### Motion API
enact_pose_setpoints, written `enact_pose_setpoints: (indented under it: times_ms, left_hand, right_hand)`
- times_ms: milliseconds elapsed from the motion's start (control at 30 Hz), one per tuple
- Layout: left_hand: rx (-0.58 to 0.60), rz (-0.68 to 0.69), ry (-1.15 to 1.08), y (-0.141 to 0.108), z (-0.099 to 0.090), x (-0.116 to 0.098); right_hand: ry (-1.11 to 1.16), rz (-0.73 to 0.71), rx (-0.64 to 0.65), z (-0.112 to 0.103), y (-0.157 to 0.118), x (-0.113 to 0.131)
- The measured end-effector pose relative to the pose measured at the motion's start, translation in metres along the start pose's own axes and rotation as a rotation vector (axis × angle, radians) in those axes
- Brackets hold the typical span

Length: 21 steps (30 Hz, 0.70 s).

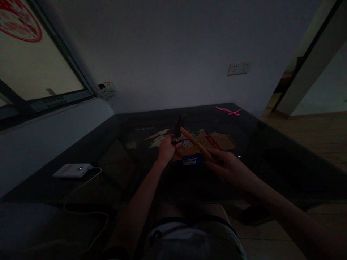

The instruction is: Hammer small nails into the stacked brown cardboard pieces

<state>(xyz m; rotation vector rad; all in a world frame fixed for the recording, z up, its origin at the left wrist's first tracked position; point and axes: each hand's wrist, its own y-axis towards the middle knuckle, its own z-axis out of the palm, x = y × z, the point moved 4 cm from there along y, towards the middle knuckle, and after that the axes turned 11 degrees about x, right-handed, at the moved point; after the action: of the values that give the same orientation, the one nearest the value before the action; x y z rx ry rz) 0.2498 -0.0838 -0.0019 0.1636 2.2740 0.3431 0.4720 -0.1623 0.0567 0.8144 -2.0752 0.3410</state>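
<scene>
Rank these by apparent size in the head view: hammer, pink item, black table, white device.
1. Black table
2. Hammer and white device: too alike to rank
3. Pink item

A white device [72,170] is seen at the lower left of the frame, laid flat on the dark table [108,133], with a white cable [84,184] connected to its right end and draped over the table's near edge. A thin pink object [230,111] is placed near the table's far right corner. A double socket panel [239,68] is mounted on the pale wall [168,54] at the upper right; more sockets [107,90] are fixed beside the window [40,61]. A red round decoration [20,20] is displayed on the window at the upper left.
</scene>
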Motion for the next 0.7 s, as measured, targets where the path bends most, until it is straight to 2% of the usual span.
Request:
enact_pose_setpoints:
  times_ms: [167,300,433,567,700]
  left_hand:
    - [0.000,-0.016,0.032,0.000,0.000,0.003]
    - [0.013,-0.013,0.046,0.002,0.000,0.002]
    - [0.059,-0.011,0.035,0.001,-0.004,-0.008]
    - [0.104,0.034,-0.094,-0.003,-0.011,-0.014]
    - [0.042,0.076,-0.254,-0.008,-0.016,-0.004]
  right_hand:
    - [0.032,0.093,0.039,0.008,0.001,-0.003]
    - [0.087,0.077,0.019,0.006,-0.002,0.000]
    - [0.106,0.073,0.005,0.004,-0.007,0.002]
    - [0.144,0.083,-0.005,0.005,-0.011,0.000]
    - [0.184,0.109,-0.010,0.005,-0.013,-0.005]
